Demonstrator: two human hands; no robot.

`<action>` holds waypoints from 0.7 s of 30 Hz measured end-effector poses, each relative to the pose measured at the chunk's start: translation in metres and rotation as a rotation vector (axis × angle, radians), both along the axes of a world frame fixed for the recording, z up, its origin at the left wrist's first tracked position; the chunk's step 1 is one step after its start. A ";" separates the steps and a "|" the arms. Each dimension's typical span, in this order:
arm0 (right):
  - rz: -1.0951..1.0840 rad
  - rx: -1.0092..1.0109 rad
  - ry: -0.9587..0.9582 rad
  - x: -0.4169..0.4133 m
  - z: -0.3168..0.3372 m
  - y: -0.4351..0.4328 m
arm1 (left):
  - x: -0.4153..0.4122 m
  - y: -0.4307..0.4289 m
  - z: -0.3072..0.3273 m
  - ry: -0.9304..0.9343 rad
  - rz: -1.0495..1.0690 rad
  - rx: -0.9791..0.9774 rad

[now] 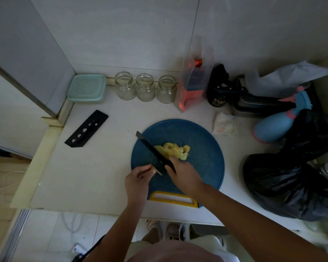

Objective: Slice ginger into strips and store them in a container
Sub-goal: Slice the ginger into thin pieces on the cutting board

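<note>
A round blue cutting board point(203, 140) with a yellow handle lies on the white counter. A pile of yellow ginger slices point(175, 150) sits at its middle. My right hand point(184, 174) grips the handle of a black knife point(150, 146), whose blade slants up and to the left beside the pile. My left hand point(138, 178) pinches a small ginger piece point(154, 169) against the board right by the blade's heel. A pale green lidded container point(87, 87) stands in the far left corner.
Three open glass jars point(145, 87) line the back wall. A black knife sheath point(86, 128) lies to the left. An orange bag point(193, 82), a black bottle point(219, 86), a blue spray bottle point(278, 121) and black plastic bags point(290, 176) crowd the right side.
</note>
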State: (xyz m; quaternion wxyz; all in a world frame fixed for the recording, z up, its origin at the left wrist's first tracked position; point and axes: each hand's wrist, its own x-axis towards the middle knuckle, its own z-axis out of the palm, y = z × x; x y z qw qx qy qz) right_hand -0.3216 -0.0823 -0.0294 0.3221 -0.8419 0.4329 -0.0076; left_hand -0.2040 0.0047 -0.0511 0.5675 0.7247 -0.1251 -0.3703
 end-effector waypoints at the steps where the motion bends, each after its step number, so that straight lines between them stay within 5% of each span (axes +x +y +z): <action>1: -0.009 0.017 -0.039 -0.001 0.001 -0.001 | 0.000 0.000 0.000 -0.002 0.000 -0.004; 21: -0.079 0.135 -0.082 -0.026 -0.003 0.048 | 0.001 0.007 -0.012 -0.073 -0.012 -0.041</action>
